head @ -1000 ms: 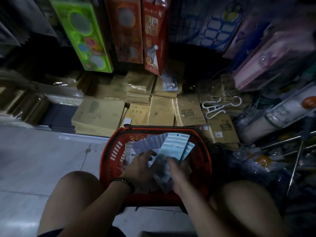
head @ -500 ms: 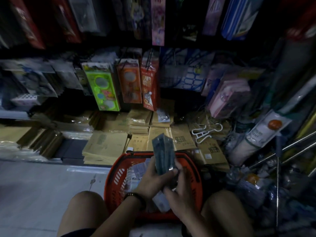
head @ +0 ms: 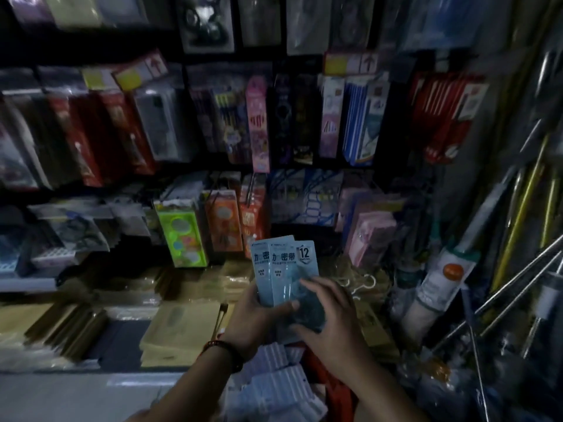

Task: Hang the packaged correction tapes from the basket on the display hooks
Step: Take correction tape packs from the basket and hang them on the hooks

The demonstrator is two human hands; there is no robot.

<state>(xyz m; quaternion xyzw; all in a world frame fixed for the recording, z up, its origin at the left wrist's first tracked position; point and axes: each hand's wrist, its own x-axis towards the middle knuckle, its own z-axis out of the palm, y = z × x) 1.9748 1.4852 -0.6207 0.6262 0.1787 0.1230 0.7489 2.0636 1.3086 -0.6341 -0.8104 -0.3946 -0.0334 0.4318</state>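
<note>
L hand (head: 259,321) grips fanned correction tape packs (head: 285,266) at lower edge, thumb across front. R hand (head: 332,324) cups blister side; firm grip or not, cannot tell. Packs likely light, stiff card, slick film; take by card top, near hang hole. Basket (head: 338,391) below wrists, part cut off. Free hooks, hang holes: too dim, blurred.

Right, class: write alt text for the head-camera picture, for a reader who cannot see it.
A person's left grip holds up a fan of blue correction-tape packs, the right grip cupping their lower ends, in front of dim racks of hanging stationery. A red basket holding more packs sits below.
</note>
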